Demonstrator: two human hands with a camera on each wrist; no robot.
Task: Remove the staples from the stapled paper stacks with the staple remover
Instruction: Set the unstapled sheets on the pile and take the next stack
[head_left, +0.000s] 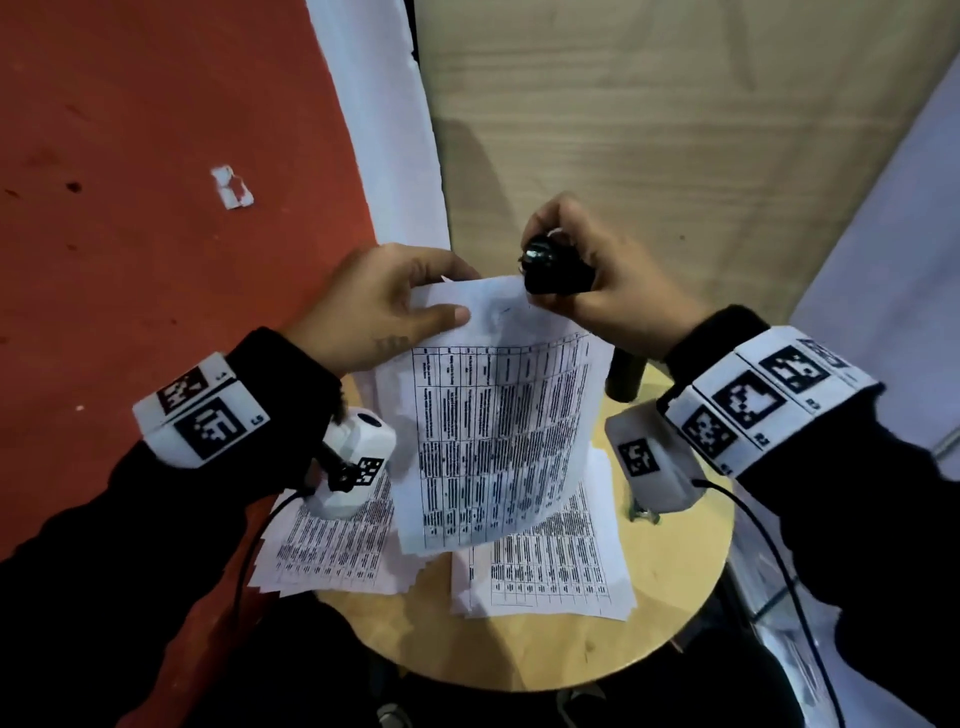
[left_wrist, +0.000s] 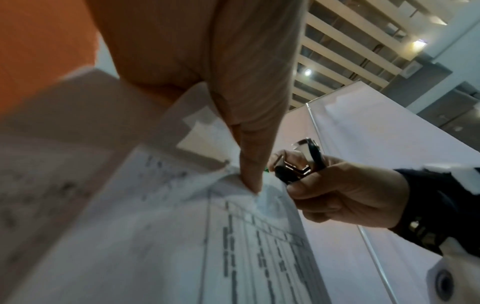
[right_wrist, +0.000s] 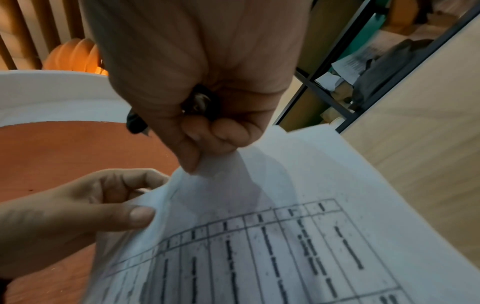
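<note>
up at about 12 o'clock over the round wooden stool, both hands meet on one printed paper stack, lifted clear of the seat. the left hand pinches its top left corner — thumb on the printed face, the other fingers curled behind the sheets. the right hand is clenched around the black staple remover, sitting at the stack's top edge, toward 1 o'clock of the left thumb; from the right wrist view its lower fingers also nip that edge. whether the metal claws bite a staple i cannot tell. two more paper piles lie flat on the stool at 6 o'clock of the held stack, and a torn paper scrap rests on the red floor — off at 10 o'clock.
</note>
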